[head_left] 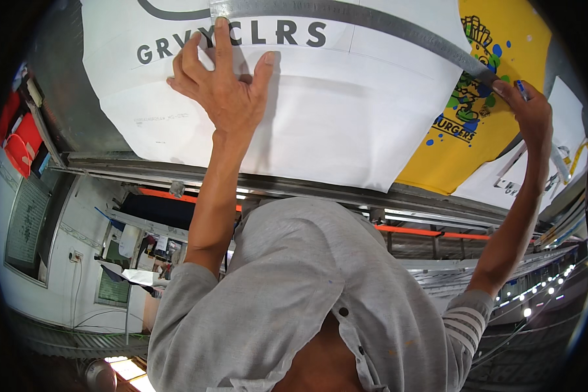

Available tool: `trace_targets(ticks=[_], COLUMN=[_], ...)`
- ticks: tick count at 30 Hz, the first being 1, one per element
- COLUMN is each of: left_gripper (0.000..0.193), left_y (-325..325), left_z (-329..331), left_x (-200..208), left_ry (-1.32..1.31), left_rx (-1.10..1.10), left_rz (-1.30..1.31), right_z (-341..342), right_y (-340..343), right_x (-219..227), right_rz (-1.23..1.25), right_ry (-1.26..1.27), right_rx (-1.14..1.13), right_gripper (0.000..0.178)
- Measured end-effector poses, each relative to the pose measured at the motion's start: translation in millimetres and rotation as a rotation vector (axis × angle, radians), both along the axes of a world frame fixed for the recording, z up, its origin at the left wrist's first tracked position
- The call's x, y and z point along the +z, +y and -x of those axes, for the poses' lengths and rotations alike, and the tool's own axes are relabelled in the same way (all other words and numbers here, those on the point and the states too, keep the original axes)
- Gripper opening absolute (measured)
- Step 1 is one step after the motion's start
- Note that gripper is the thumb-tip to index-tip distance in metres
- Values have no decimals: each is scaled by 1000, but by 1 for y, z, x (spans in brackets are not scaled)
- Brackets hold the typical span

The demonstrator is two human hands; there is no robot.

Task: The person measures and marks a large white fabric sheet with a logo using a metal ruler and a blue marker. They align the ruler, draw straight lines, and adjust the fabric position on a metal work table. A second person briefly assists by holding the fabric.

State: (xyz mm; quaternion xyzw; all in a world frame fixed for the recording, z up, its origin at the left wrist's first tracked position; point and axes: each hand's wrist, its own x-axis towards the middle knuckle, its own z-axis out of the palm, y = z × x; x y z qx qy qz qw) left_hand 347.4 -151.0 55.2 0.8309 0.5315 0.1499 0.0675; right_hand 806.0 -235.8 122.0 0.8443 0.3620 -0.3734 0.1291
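Metal ruler (372,21): lies along the upper part of the view, above the black lettering (300,32), left end on the white sheet (320,124), right end over the yellow printed piece (438,163); its bowed look may be lens bend, true straightness cannot be told

Left hand (225,91): spread palm-down over the sheet, one fingertip at the ruler near its left end, other fingers about the lettering; how hard it presses cannot be told

Right hand (532,104): pinches the ruler's right end, a slim blue pen (521,90) also among its fingers, its tip not clearly made out

Hands together or apart: well apart, one at each end of the ruler

White sheet: flat on the dark table (72,98), its right side beside the yellow piece and seeming to overlap it; paper or cloth cannot be told; faint thin lines show near the lettering

Second white printed piece (487,186): at the right, beyond the yellow piece

Step in hand: judged to be setting or reading the ruler against the lettering

Next move calls for: in judgement, a steady left fingertip, small correction from the right end, and the pen kept clear of the print until the edge sits true
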Motion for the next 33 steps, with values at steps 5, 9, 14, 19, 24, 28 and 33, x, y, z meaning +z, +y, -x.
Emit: trace_targets(ticks=[5,9,14,19,24,28,33], left_gripper=[74,73,70,73,80,87,86], left_y=[1,3,12,84,144,156,160], left_z=[-11,-19,-11,-31,-65,-70,-84], left_x=[14,32,63,59,28,26,27], left_ry=[141,36,-181,-167,-65,1,-22], left_rx=[100,136,131,-15,-76,-70,-28], left_rz=[90,190,315,189,123,114,93], right_z=[16,24,-8,-47,-64,-69,-72], right_y=[12,14,15,57,109,124,135], right_x=[14,32,48,41,19,4,0], right_rz=[-260,-92,-277,-388,-432,-436,-346], right_ry=[21,-59,-104,-186,-155,-178,-199], right_rx=[77,19,17,116,125,151,124], right_gripper=[46,40,38,46,55,59,60])
